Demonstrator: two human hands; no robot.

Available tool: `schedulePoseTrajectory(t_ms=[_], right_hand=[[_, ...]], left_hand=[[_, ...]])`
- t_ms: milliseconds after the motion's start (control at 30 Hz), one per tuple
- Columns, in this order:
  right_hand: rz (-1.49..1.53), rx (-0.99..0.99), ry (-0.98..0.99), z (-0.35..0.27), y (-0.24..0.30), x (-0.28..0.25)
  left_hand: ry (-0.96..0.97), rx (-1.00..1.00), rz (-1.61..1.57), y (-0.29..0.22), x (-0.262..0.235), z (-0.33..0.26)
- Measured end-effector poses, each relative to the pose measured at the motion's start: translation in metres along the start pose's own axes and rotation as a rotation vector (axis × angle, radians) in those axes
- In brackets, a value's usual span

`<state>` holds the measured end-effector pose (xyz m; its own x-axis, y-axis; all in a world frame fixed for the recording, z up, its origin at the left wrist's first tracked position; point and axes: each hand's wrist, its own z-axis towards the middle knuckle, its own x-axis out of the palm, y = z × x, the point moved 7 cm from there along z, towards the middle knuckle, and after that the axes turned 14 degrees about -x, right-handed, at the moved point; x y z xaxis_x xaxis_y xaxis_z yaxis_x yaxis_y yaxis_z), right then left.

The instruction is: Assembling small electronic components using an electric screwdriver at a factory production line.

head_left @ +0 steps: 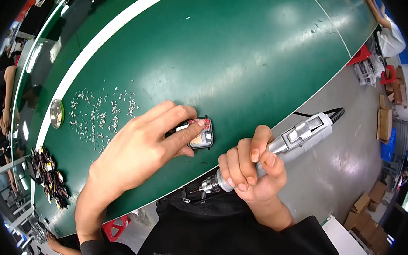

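Note:
My left hand (142, 147) rests on the green table with its fingers closed round a small dark-cased electronic device (207, 139). The casing is open at the top, and part of a red circuit board shows inside; my thumb and fingers cover the rest. In my right hand (252, 172), at the table's near edge, is a silver-grey electric screwdriver (301, 136). Its chuck end points down and left, toward my lap, apart from the device. A black cord runs from its back end.
Many tiny screw-like pieces (102, 121) lie scattered left of my left hand. Beyond them stands a round green-rimmed dish (56, 114). A heap of dark wired parts (51, 179) sits at the table's left. A red stool (115, 228) and cardboard boxes (371, 222) stand on the floor.

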<state>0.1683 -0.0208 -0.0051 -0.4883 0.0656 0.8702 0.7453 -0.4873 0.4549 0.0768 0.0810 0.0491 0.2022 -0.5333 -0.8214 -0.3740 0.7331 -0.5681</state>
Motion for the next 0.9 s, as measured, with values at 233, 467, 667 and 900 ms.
schedulePoseTrajectory(t_ms=[233, 467, 667, 900], right_hand=[[-0.010, 0.001, 0.012, 0.000, -0.005, 0.001], [0.001, 0.000, -0.003, 0.000, -0.001, -0.002], [0.009, 0.008, 0.009, -0.002, 0.000, 0.000], [0.020, 0.016, -0.018, -0.006, -0.002, -0.001]], left_hand=[[0.049, 0.060, -0.069, 0.007, -0.006, 0.005], [-0.007, -0.022, 0.078, -0.012, 0.006, 0.008], [-0.163, -0.149, 0.458, -0.020, 0.022, 0.003], [-0.134, -0.190, 0.391, -0.023, 0.022, 0.002]])
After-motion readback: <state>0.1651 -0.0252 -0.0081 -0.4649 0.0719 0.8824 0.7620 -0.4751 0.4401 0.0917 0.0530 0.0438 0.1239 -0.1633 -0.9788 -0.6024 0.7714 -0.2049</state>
